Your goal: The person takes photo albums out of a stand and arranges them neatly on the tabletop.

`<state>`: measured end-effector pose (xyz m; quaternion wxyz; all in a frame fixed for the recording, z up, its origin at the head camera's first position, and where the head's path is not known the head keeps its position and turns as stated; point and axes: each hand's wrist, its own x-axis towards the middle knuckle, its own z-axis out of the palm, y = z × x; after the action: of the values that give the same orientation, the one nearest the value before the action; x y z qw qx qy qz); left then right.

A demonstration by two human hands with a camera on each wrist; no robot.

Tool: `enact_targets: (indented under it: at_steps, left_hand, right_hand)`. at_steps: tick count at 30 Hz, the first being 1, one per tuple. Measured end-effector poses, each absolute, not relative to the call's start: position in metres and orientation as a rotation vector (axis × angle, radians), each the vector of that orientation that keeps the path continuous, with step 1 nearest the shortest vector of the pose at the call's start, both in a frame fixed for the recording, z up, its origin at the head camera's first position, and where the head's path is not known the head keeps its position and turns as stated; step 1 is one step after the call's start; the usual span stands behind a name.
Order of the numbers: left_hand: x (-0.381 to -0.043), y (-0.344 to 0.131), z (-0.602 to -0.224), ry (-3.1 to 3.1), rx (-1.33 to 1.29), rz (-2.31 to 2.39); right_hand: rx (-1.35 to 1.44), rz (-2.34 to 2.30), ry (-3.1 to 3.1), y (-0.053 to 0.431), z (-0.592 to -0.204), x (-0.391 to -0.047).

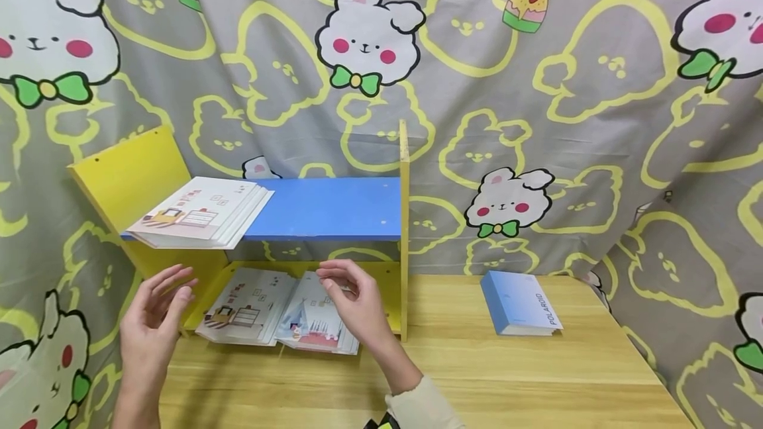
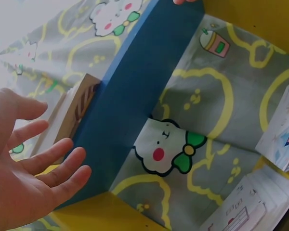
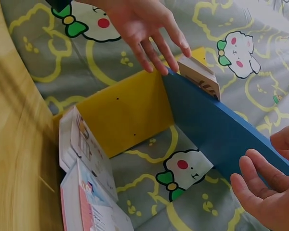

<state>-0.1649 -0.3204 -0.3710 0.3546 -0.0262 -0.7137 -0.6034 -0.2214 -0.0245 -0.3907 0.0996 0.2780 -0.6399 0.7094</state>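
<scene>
My left hand (image 1: 149,330) is raised at the left of a small shelf unit, its fingers loosely bent and holding nothing. It is nearest a thick white book (image 1: 199,214) with a digger picture, lying on the blue upper shelf (image 1: 334,207). My right hand (image 1: 360,303), also holding nothing, hovers over a book with a tent picture (image 1: 316,323) and partly hides it. Beside that one, a similar digger-picture book (image 1: 244,306) lies on the yellow lower shelf (image 1: 381,283). In the right wrist view, the right hand's fingers (image 3: 260,175) appear relaxed and apart from the books.
A blue book marked POLAROID (image 1: 521,303) lies on the wooden table (image 1: 477,376), right of the unit. Yellow side panels (image 1: 404,230) bound the shelves. Behind hangs a grey curtain (image 1: 441,104) with bunny prints.
</scene>
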Motion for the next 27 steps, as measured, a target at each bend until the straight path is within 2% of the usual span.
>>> enact_targets:
  at_steps: [27]
  left_hand:
    - [-0.168, -0.336, -0.354, -1.84, -0.053, -1.531]
  right_hand:
    - [0.858, 2.121, -1.888, -0.055, -0.384, -0.227]
